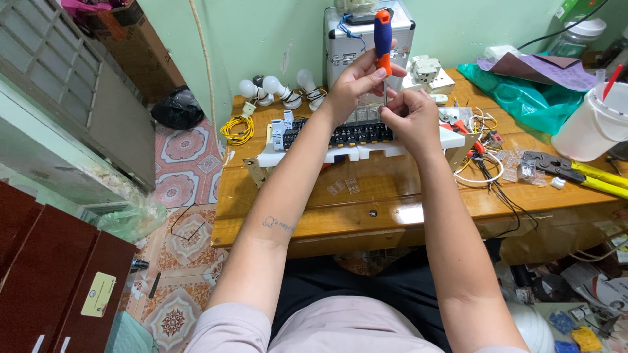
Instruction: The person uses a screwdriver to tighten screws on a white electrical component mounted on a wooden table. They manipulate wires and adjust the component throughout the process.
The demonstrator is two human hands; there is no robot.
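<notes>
Orange-and-blue screwdriver (383, 36) stands upright over the row of black terminal blocks (340, 134), which sits on a white foam base (307, 155) at the middle of the wooden table (392, 202). Left hand (356, 82) is closed around the handle; right hand (409, 114) pinches the shaft low down, fingertips together just above the blocks, steering the tip. Tip itself is hidden behind the fingers, so contact with a screw cannot be confirmed.

Progress, judged: fastening work on the blocks is under way, not finished. Few wires appear attached to the row; a bundle of loose wires (487, 167) lies right of the blocks, a yellow coil (237, 129) left of them, and three bulbs in holders (278, 90) behind them remain unconnected. Crimping pliers (569, 171) rest far right of the blocks, untouched.
</notes>
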